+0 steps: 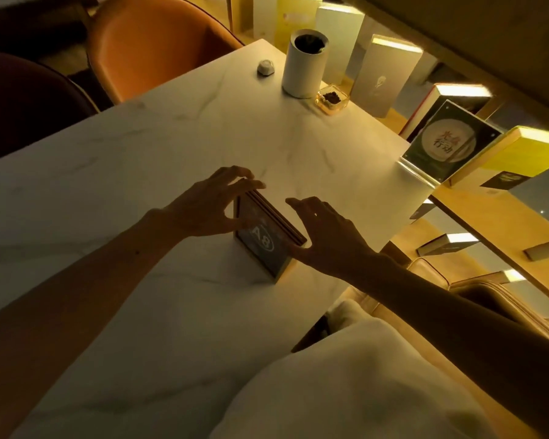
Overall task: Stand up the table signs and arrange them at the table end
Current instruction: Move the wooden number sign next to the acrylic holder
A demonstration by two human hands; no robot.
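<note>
A dark framed table sign marked "A8" (260,245) stands upright on the white marble table (171,137), near its right edge. My left hand (203,207) grips the sign's top left corner, fingers over the top edge and thumb on the front face. My right hand (327,236) hovers at the sign's top right corner with fingers spread, its thumb side touching or nearly touching the frame. A clear acrylic sign with a round plate picture (447,144) stands upright at the table's far right corner.
A white cylinder container (303,64), a small glass dish of dark bits (332,99) and a small white puck (265,67) sit at the far end. An orange chair (152,42) stands beyond the table. Shelves with boxes (384,74) run along the right.
</note>
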